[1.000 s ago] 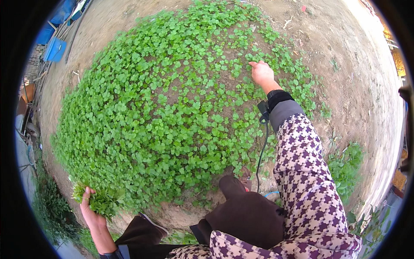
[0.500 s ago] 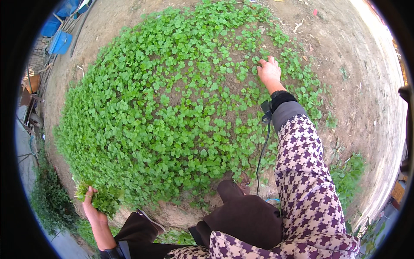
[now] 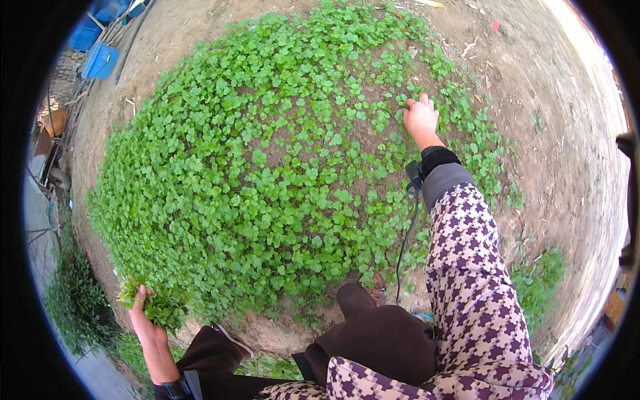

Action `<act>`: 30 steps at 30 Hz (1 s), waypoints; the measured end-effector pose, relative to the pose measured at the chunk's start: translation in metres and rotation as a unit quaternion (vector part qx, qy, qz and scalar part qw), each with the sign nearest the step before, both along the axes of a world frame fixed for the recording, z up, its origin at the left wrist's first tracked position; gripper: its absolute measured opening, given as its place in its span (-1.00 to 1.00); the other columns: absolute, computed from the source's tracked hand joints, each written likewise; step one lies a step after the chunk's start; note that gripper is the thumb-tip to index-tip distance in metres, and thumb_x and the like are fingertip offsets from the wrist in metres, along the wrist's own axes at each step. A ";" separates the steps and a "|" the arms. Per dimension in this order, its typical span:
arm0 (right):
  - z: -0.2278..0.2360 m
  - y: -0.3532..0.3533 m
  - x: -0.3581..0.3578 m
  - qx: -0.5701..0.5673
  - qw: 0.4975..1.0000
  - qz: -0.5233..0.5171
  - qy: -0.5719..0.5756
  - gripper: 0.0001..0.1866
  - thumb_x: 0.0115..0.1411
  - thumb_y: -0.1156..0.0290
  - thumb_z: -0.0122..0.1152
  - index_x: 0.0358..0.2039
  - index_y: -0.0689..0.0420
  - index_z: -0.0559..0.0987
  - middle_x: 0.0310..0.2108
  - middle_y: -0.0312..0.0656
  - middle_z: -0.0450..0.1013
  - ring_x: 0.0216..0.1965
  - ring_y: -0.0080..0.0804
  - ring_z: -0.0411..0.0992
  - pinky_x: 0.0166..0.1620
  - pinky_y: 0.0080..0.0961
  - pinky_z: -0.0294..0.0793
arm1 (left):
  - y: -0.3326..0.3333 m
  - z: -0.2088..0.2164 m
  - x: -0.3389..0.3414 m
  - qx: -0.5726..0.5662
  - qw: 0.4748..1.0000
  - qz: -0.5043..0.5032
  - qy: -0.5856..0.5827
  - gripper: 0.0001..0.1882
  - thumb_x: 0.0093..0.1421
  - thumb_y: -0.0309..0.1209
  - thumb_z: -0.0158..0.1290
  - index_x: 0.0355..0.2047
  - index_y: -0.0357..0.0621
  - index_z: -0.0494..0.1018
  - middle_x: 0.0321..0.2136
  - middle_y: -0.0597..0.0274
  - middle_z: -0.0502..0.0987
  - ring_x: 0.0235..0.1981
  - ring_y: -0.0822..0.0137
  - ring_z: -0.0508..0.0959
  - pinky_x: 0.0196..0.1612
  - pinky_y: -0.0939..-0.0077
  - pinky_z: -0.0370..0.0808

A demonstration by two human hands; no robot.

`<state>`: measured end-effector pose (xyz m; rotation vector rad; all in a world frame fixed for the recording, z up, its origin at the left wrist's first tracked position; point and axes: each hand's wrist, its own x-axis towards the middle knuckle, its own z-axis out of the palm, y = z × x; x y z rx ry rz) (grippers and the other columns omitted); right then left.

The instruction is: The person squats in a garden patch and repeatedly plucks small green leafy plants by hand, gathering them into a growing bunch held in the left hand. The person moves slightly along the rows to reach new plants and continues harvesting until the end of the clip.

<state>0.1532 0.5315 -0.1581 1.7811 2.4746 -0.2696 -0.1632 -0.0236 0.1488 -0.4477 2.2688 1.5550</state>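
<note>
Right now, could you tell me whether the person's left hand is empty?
No, the left hand is closed around a bunch of picked green leaves near the lower edge of the patch.

1. Right sleeve: maroon-and-cream houndstooth pattern, grey cuff at its end.
2. Black wrist strap above that cuff, thin dark cable trailing from it.
3. Dark brown trousers; a dark shoe with a pale edge.

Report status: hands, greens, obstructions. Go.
Left hand shut on picked bunch of greens. Right hand down among leafy green patch, grip unclear. Nothing blocking either hand.
</note>
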 end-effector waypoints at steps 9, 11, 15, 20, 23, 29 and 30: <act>-0.008 0.001 -0.004 0.024 0.999 0.024 -0.040 -0.73 0.12 0.28 0.15 -0.14 -0.03 0.57 0.14 -0.17 0.22 0.13 -0.20 0.23 0.07 -0.09 0.27 | 0.009 -0.002 0.002 0.007 1.000 -0.003 0.008 -0.81 0.12 -0.32 0.20 -0.49 -0.15 0.49 -0.53 0.30 0.49 -0.51 0.41 0.46 -0.40 0.49 0.44; -0.011 0.001 -0.005 0.030 0.998 0.026 -0.051 -0.72 0.15 0.29 0.09 -0.12 -0.01 0.56 0.19 -0.19 0.19 0.14 -0.22 0.22 0.08 -0.11 0.26 | 0.010 -0.001 0.002 0.003 1.000 -0.007 0.003 -0.82 0.13 -0.31 0.19 -0.49 -0.12 0.48 -0.53 0.33 0.48 -0.49 0.41 0.46 -0.38 0.48 0.43; -0.017 0.002 -0.006 0.028 0.998 0.030 -0.057 -0.71 0.19 0.32 0.01 -0.10 0.06 0.54 0.26 -0.21 0.11 0.16 -0.22 0.21 0.09 -0.09 0.26 | 0.014 0.000 0.002 -0.001 1.000 -0.008 0.007 -0.82 0.13 -0.31 0.19 -0.48 -0.12 0.49 -0.52 0.33 0.48 -0.49 0.41 0.46 -0.38 0.48 0.43; -0.023 0.001 -0.006 0.024 0.998 0.023 -0.045 -0.70 0.21 0.31 -0.02 -0.10 0.11 0.53 0.28 -0.21 0.08 0.19 -0.21 0.19 0.15 -0.01 0.24 | 0.023 0.002 0.004 -0.001 1.000 -0.002 0.016 -0.82 0.12 -0.32 0.20 -0.48 -0.14 0.50 -0.52 0.32 0.49 -0.50 0.42 0.46 -0.39 0.48 0.44; -0.024 0.000 -0.004 0.021 0.999 0.023 -0.026 -0.71 0.22 0.30 -0.03 -0.11 0.11 0.53 0.28 -0.21 0.07 0.20 -0.20 0.18 0.17 0.07 0.21 | 0.028 0.004 0.005 0.004 1.000 0.004 0.010 -0.83 0.12 -0.31 0.20 -0.48 -0.12 0.50 -0.52 0.33 0.49 -0.50 0.41 0.47 -0.38 0.47 0.44; -0.018 0.000 0.005 0.002 0.991 -0.021 0.129 -0.75 0.19 0.29 0.06 -0.20 0.14 0.53 0.28 -0.15 0.06 0.20 -0.12 0.19 0.20 -0.04 0.21 | 0.028 0.006 0.004 0.013 1.000 -0.011 -0.003 -0.83 0.12 -0.30 0.19 -0.47 -0.10 0.49 -0.50 0.33 0.50 -0.48 0.40 0.48 -0.36 0.46 0.45; -0.017 -0.001 0.009 0.007 0.983 -0.030 0.181 -0.76 0.18 0.29 0.08 -0.22 0.15 0.53 0.28 -0.11 0.06 0.20 -0.10 0.19 0.20 -0.11 0.21 | 0.028 0.006 0.003 0.015 1.000 -0.011 -0.003 -0.84 0.13 -0.31 0.19 -0.46 -0.10 0.49 -0.50 0.33 0.50 -0.47 0.40 0.48 -0.35 0.46 0.45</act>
